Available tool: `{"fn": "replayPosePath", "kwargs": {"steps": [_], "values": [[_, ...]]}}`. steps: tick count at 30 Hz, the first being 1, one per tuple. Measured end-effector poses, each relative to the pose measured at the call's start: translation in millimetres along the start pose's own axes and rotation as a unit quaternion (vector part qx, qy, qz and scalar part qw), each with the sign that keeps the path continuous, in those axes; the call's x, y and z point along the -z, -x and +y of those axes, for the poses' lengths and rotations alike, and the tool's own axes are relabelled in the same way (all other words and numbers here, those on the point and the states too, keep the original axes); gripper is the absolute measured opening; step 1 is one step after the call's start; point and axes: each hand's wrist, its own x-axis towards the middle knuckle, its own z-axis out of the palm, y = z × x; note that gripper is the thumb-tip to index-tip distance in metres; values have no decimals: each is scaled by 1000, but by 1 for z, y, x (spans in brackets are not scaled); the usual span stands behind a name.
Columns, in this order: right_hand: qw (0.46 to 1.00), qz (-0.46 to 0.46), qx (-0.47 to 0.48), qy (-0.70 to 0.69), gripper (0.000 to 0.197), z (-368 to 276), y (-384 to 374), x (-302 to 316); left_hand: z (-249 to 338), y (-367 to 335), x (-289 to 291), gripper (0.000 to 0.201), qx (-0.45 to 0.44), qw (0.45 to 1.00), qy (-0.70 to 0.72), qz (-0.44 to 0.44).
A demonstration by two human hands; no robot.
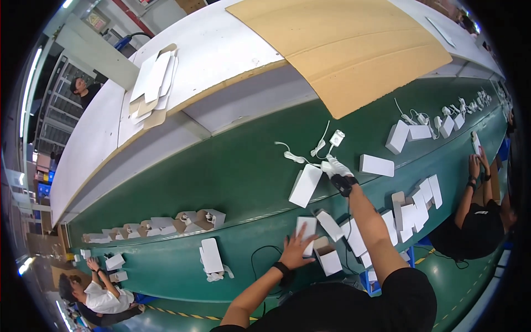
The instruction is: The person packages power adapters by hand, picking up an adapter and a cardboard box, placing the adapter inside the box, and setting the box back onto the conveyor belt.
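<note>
My left hand (pixel 297 253) lies with spread fingers over a small white box (pixel 307 227) near the belt's front edge. A wristband is on that arm. My right hand (pixel 336 167), in a white glove with a dark wrist strap, is reached out over the green belt. Its fingers are closed at a white cable (pixel 318 164); the fingertips are partly hidden. Just beyond it lies a white power adapter (pixel 337 138), with coiled white cables (pixel 294 157) to its left. A larger white box (pixel 305 186) stands beside the right hand, and another white box (pixel 376 165) lies to its right.
Open white boxes (pixel 328 260) and several more stand around my right forearm. A cardboard sheet (pixel 343 44) overhangs the white shelf (pixel 204 33). Open cartons (pixel 210 219) line the belt (pixel 243 166) at left. Co-workers sit at left (pixel 105 296) and right (pixel 467 229). A black cord (pixel 260 249) lies nearby.
</note>
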Motion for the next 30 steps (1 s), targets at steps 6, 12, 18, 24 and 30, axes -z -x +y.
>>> {"fn": "replayPosePath", "kwargs": {"steps": [6,12,18,24,30], "values": [[970,-64,212,100,22,-6,81,44,4,6,-6,62,-62,994,45,76],[916,-194,209,283,24,-53,212,0,31,-62,43,64,105,365,918,-109],[933,-298,178,96,19,-13,280,-3,29,-100,43,40,-276,174,932,-157],[951,-184,227,-102,17,25,275,-6,94,-75,52,32,-119,468,861,161],[822,100,423,369,18,32,272,-29,147,-83,63,45,-37,644,697,315]]}}
